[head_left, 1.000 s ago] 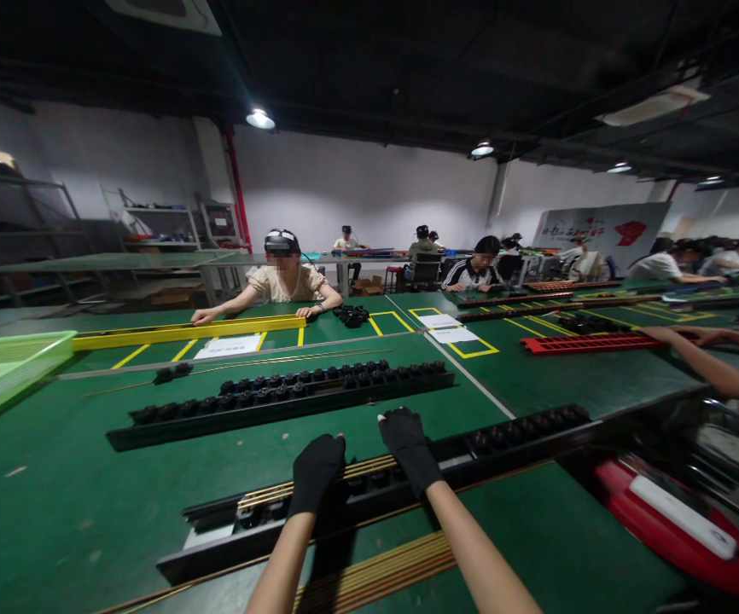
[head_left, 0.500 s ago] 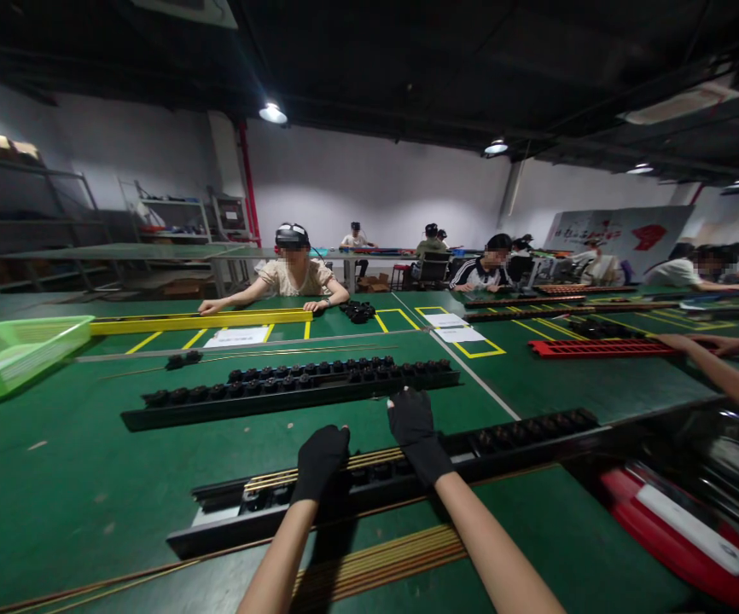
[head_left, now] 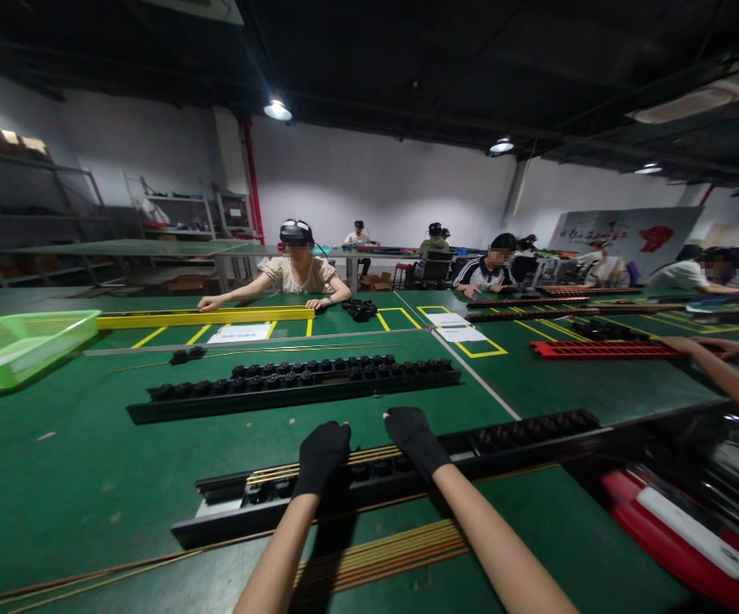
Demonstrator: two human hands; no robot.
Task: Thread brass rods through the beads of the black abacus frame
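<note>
My left hand (head_left: 322, 456), in a black glove with bare fingertips, is closed over several thin brass rods (head_left: 273, 473). The rods lie lengthwise above a black channel rail (head_left: 235, 522) holding a row of black wheel-like parts (head_left: 536, 432). My right hand (head_left: 416, 439), gloved alike, is curled shut farther right above the rail. The rods run up to its palm side; its fingertips are mostly hidden, so what they pinch cannot be seen. More brass rods (head_left: 382, 550) lie on the table nearer me, under my forearms.
Beyond my hands lies a second black rail (head_left: 293, 394) with wheel parts. A green basket (head_left: 30, 341) stands left. Across the table a person (head_left: 299, 273) touches a yellow rail (head_left: 209, 318). At right, another person's hands reach a red rail (head_left: 606, 350), near a red-and-white object (head_left: 689, 529).
My right hand has come down slightly and a little to the left, nearer the rail. My left hand stays closed on the rods. The view has shifted slightly.
</note>
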